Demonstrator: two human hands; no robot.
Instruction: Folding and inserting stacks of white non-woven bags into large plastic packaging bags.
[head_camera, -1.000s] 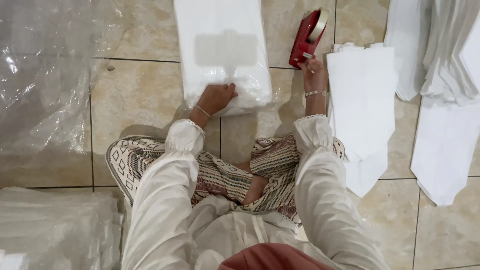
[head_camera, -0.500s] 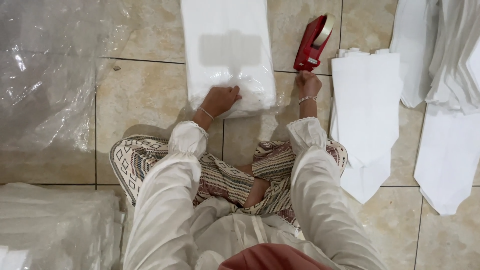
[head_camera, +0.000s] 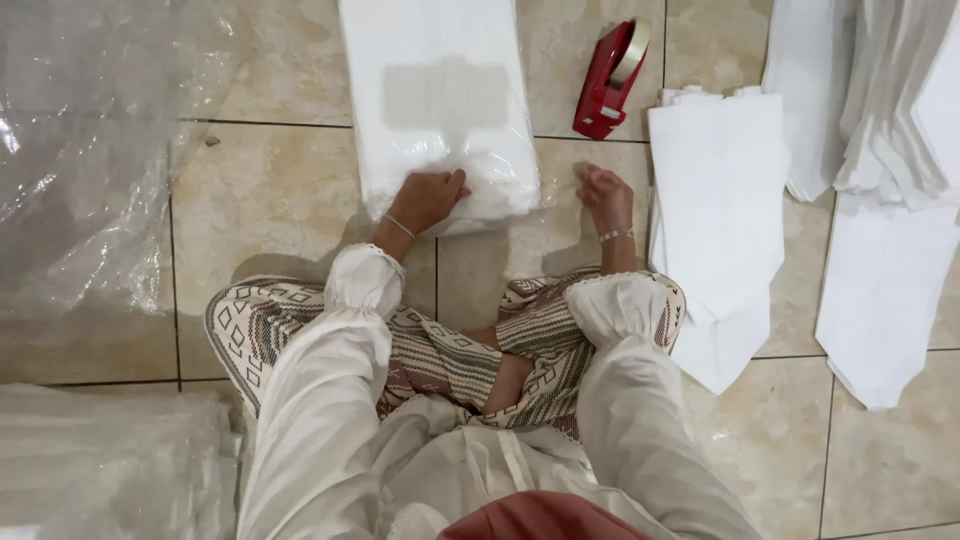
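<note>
Nearest, at 6 o'clock: crossed legs in patterned trousers (head_camera: 440, 350), white sleeves (head_camera: 330, 400) reaching forward over a tiled floor (head_camera: 280, 200).

At 8 o'clock: stack of clear plastic wrapping (head_camera: 110, 460) on the floor. At 10 o'clock: further crumpled clear plastic sheet (head_camera: 90, 170).

Centre, toward 12 o'clock: left hand (head_camera: 428, 198), bracelet at wrist, fingers curled and pressing down on the near end of a plastic-wrapped white packet (head_camera: 440, 110). Packet flat on the floor, running away toward 12 o'clock, a grey rectangular patch on its upper face, near edge gathered and wrinkled under the hand.

Just right of centre, at 1 o'clock: right hand (head_camera: 603, 195), bracelet at wrist, fingers loosely clenched, resting just beside the packet's right corner; whether anything is pinched between the fingers cannot be told.

Beyond the right hand, at 1 o'clock: red tape dispenser (head_camera: 610, 80) on the floor, near the packet, apart from both hands.

At 3 o'clock: pile of flat white bags (head_camera: 715, 210), just beside the right forearm. Further right, at 2 to 3 o'clock: more white bags (head_camera: 880, 280), overlapping in loose stacks.
</note>
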